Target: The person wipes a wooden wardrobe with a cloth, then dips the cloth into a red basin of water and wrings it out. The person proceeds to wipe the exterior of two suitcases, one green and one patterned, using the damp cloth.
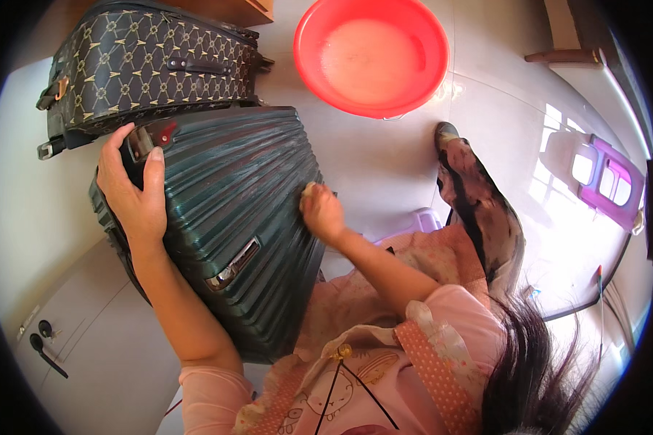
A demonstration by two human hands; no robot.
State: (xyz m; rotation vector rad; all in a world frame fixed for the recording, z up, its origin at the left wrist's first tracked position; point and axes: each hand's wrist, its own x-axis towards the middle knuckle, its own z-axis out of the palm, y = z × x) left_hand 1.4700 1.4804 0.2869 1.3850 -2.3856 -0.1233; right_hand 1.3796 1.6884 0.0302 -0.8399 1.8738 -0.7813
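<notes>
A dark green ribbed hard-shell suitcase (239, 201) stands tilted before me, with wet-looking streaks on its shell. My left hand (136, 190) grips its upper left corner, fingers over the edge and thumb on the shell. My right hand (322, 213) is closed in a fist against the suitcase's right side; a bit of something pale shows at the fingers, mostly hidden. Behind the suitcase stands a black patterned suitcase (158, 70) with a side handle. A red plastic basin (370, 109) with a wire handle, holding some liquid, sits on the tiled floor beyond.
A purple plastic stool (612, 182) is at the far right. Part of another purple plastic item (425, 220) shows beside my leg. A white door with a black handle (46, 353) is at the lower left. A wooden cabinet edge (250, 11) is at the top.
</notes>
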